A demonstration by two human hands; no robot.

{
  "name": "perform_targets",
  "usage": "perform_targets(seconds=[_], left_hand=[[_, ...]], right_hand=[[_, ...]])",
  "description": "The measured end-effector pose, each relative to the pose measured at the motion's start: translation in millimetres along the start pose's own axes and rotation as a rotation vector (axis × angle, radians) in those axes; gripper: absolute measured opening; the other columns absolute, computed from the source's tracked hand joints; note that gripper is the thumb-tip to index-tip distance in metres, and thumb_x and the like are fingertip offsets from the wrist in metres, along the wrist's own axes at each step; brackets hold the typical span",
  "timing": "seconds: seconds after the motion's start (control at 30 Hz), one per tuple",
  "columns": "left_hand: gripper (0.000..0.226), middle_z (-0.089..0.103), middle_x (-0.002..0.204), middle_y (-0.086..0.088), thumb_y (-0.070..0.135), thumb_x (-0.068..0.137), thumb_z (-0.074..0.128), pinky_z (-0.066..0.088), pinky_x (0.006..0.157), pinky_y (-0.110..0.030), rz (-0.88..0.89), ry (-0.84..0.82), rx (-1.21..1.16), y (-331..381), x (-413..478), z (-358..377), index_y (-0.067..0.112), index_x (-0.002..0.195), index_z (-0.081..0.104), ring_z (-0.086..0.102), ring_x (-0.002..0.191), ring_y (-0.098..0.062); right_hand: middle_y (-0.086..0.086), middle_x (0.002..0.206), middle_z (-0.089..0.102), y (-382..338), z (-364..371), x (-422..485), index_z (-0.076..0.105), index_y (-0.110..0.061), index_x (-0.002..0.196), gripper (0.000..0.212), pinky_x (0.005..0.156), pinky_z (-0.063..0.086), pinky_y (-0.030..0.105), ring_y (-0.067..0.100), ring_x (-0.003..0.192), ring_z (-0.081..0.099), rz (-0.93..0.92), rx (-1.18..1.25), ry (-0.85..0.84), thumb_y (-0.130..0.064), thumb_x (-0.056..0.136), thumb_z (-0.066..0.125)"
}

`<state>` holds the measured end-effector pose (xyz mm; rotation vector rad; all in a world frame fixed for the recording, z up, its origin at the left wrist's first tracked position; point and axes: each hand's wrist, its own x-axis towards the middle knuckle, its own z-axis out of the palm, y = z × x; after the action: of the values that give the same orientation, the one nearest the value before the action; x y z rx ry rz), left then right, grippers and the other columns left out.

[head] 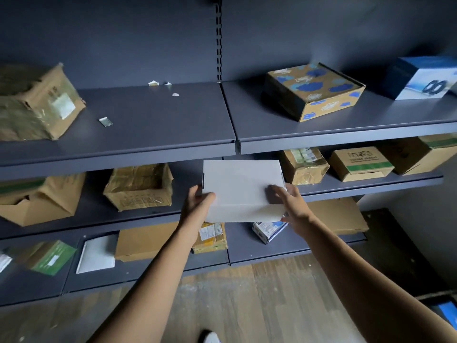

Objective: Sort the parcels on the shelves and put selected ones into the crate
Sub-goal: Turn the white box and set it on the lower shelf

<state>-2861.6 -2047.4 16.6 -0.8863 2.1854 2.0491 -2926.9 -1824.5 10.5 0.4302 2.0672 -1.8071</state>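
our left hand [197,201] is gripping the near left corner of the white box [241,186], thumb lying on the top face and fingers wrapping the side; our right hand [289,204] is pinching the right edge, fingers curling over the top and thumb tucking underneath; we are holding the box in the air, roughly level, in front of the middle shelf [358,188], between the open brown carton [139,186] and the crushed taped carton [304,165], touching neither as far as we can tell.

we are judging the box to be light, since fingertip grips at two edges are carrying it; its faces are looking flat and crisp, so it is probably stiff card, though the smooth white surface may be slipping under dry fingers; we are guessing that a thumb pressing mid-panel could be denting the lid, so the corners and side walls are the better places to be taking hold; one palm going under the base would be steadying it for carrying.

we are not plainly seeing the crate; a blue-lined object [445,310] is showing at the lower right edge, and we cannot tell whether that is it.
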Motion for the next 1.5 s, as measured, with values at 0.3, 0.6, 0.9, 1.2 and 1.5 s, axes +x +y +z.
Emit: perform_targets(seconds=[0.3,0.6,0.9,1.2,1.5], left_hand=[[0.019,0.052,0.108,0.002,0.045,0.095,0.051,0.036,0.078,-0.027,0.052,0.092,0.106,23,-63,34,0.032,0.109,0.050,0.048,0.089,-0.015],[0.026,0.057,0.104,-0.007,0.047,0.092,0.049,0.047,0.078,-0.034,0.021,0.211,0.079,35,-79,42,0.025,0.106,0.049,0.056,0.090,-0.022],[0.052,0.047,0.125,-0.014,0.051,0.090,0.048,0.043,0.094,-0.042,0.026,0.269,0.156,43,-56,36,0.018,0.130,0.039,0.049,0.111,-0.032],[0.112,0.053,0.127,-0.012,0.075,0.052,0.070,0.057,0.073,-0.054,-0.338,-0.128,-0.178,33,-73,65,0.022,0.142,0.029,0.058,0.108,-0.035],[0.066,0.061,0.107,-0.011,0.064,0.068,0.070,0.054,0.079,-0.045,-0.323,-0.175,-0.188,24,-50,38,0.019,0.114,0.055,0.061,0.095,-0.030]], right_hand=[[-0.001,0.107,0.060,-8,-65,-27,0.056,-0.039,0.125,0.049,0.076,0.039,0.036,0.025,0.088,0.058,0.039,-0.002,-0.301,-0.066,0.084,0.048],[0.013,0.114,0.063,-20,-86,-47,0.052,-0.018,0.123,0.057,0.075,0.054,0.040,0.031,0.091,0.066,0.030,0.034,-0.321,-0.064,0.089,0.048],[0.021,0.132,0.052,-33,-85,-61,0.023,-0.038,0.146,0.096,0.064,0.057,0.054,0.049,0.089,0.069,0.052,0.047,-0.472,-0.054,0.068,0.075],[0.015,0.118,0.053,-27,-39,-86,0.027,-0.030,0.133,0.069,0.064,0.057,0.059,0.047,0.090,0.065,0.052,0.103,-0.270,-0.037,0.083,0.073],[0.021,0.148,0.037,-34,-45,-76,0.031,-0.023,0.142,0.074,0.093,0.050,0.059,0.043,0.121,0.052,0.161,-0.094,-0.135,-0.068,0.087,0.050]])
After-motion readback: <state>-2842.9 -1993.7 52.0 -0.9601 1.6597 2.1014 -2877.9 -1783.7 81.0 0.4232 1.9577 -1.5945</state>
